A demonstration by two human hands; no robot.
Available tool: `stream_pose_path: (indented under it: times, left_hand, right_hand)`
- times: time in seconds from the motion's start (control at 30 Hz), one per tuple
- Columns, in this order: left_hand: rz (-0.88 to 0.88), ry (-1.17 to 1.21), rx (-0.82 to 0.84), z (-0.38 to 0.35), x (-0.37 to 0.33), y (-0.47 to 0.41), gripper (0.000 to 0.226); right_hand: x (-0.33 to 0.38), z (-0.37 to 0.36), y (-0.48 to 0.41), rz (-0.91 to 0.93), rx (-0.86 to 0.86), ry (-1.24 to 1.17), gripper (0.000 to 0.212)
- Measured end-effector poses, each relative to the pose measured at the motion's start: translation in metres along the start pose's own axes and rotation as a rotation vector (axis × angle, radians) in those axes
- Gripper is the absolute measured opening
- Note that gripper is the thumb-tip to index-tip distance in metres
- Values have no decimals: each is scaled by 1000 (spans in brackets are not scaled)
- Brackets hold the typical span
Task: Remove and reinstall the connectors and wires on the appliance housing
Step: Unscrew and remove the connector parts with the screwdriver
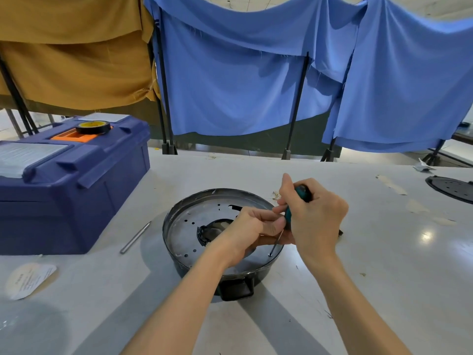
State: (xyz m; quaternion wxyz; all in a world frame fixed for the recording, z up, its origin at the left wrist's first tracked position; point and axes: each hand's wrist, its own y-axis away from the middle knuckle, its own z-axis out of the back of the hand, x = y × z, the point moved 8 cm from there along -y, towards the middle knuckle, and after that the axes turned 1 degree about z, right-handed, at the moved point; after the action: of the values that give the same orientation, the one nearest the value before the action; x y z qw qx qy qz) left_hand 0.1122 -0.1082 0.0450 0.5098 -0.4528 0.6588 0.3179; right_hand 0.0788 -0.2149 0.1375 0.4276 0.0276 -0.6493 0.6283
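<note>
Head view, the only one: both forearms came in from the bottom edge to the appliance housing (179,226), which sat mid-surface (384,265) with its black handle facing the camera. The right hand (317,219) was wrapped tight round the teal grip of the screwdriver (302,194). The left hand (252,224) was curled in, fingertips pinching it just below the grip to steady it. The tip sat on a screw (270,254) near the rim. Couldn't really see the wires or connectors, just a dark opening in the plate.

My worry: the shaft was tilted, so hard pressure might cam it out, chewing the screw or jabbing the left fingers. Blue toolbox (76,188) and a loose metal rod (135,237) were off to the left.
</note>
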Motion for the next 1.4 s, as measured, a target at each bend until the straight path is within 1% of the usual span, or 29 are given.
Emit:
stream_pose_path:
  times: [0.03, 0.1, 0.13, 0.17, 0.2, 0.27, 0.3, 0.33, 0.37, 0.43, 0.47, 0.5, 0.57, 0.63, 0.7, 0.77, 0.87, 1.0, 1.1, 1.23, 1.33, 1.4]
  left_hand:
    - [6, 6, -12, 0, 0, 1, 17]
    - [-2, -33, -53, 4, -5, 3, 18]
    - [-20, -97, -78, 6, -9, 5, 18]
    - [-39, -189, -106, 10, -14, 7, 18]
    - [-56, -294, -145, 15, -19, 10, 17]
    - [-79, -509, -240, 24, -29, 19, 9]
    - [-82, -604, -274, 27, -32, 26, 9]
    - [-79, -688, -287, 27, -33, 33, 13]
    - [-65, -780, -271, 25, -31, 39, 21]
    - [18, -1019, -178, 15, -16, 50, 58]
    - [72, -1146, -141, 10, -7, 54, 72]
    - [109, -1254, -132, 6, 1, 58, 77]
    - [94, -1464, -168, -2, 5, 60, 71]
    - [13, -1667, -195, -13, 4, 62, 57]
    - [-56, -1775, -222, -20, 2, 63, 45]
    - [-92, -1830, -227, -23, 2, 65, 38]
    - [-114, -1886, -219, -25, 2, 64, 34]
    - [-82, -1937, -208, -25, -1, 58, 33]
    - [-109, -1861, -256, -20, -17, 55, 35]
    - [-252, -1547, -361, -14, -49, 58, 31]
    - [-378, -1240, -464, -11, -73, 64, 24]
    - [-440, -964, -509, -5, -88, 70, 19]
  right_hand:
    - [1, 1, 1, -3, -7, 18, 32]
    - [-1, 1, -1, -46, 59, -2, 32]
    - [-4, 2, -4, -86, 89, -48, 33]
    - [-7, 8, -8, -129, 77, -113, 33]
    - [-10, 18, -13, -167, 15, -198, 32]
    - [-24, 46, -23, -229, -173, -370, 33]
    - [-32, 58, -28, -256, -230, -399, 34]
    - [-41, 64, -31, -282, -235, -377, 35]
    - [-51, 65, -32, -317, -195, -322, 36]
    - [-75, 50, -23, -427, -27, -201, 37]
    - [-88, 39, -14, -505, 65, -176, 39]
    - [-98, 28, -2, -591, 150, -182, 41]
    - [-114, 6, 25, -763, 298, -218, 46]
    - [-121, -10, 49, -892, 430, -209, 48]
    - [-122, -20, 66, -969, 517, -220, 49]
    - [-120, -26, 73, -1012, 544, -244, 49]
    - [-119, -27, 75, -1058, 530, -256, 47]
    - [-123, -25, 75, -1137, 500, -336, 43]
    - [-128, -21, 75, -1182, 482, -369, 42]
    - [-126, -23, 76, -1196, 550, -402, 39]
    - [-121, -24, 75, -1181, 586, -417, 36]
    - [-118, -23, 72, -1151, 585, -418, 36]
